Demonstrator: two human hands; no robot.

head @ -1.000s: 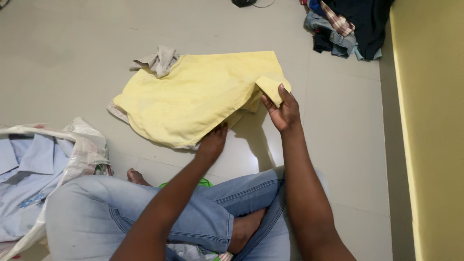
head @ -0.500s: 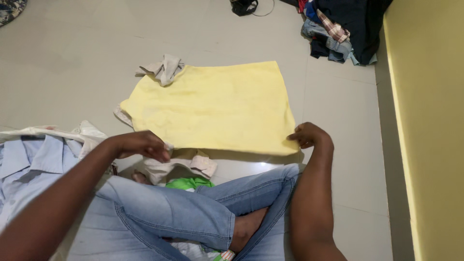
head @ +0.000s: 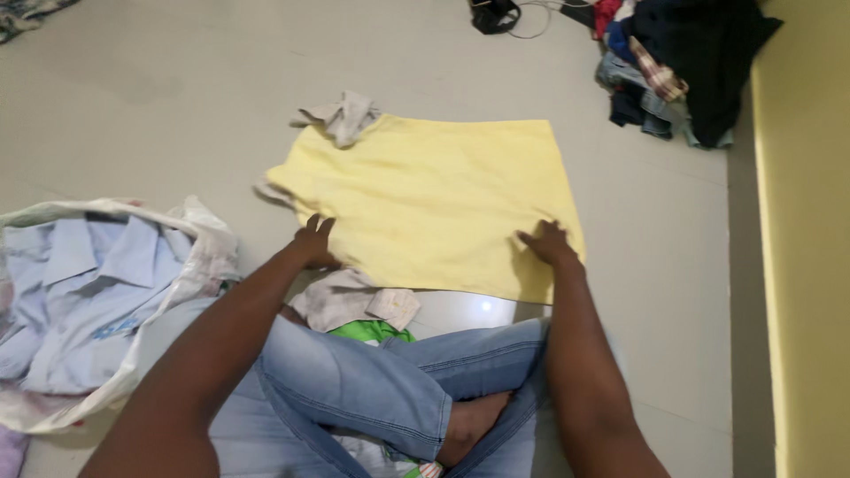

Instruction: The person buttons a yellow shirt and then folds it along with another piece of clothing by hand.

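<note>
Far left of the floor [head: 159,80]: white sack [head: 190,265] lying open, light blue shirt [head: 80,292] sitting inside it. Left hand [head: 314,243] is lying flat, fingers spread, on the near-left edge of the yellow garment [head: 425,199]; gripping nothing. The garment is lying folded on the floor mid-frame, grey collar [head: 341,115] poking out at its far-left corner. Right hand [head: 546,245] is pressing flat on the near-right corner, also open. Hands well apart. Looks like the smoothing step of a fold; a further fold would need both near corners pinched. Grey-white cloth [head: 350,296] partly hidden under the near edge. Clothes pile [head: 682,62] at far right is cut off; items hard to separate.
</note>
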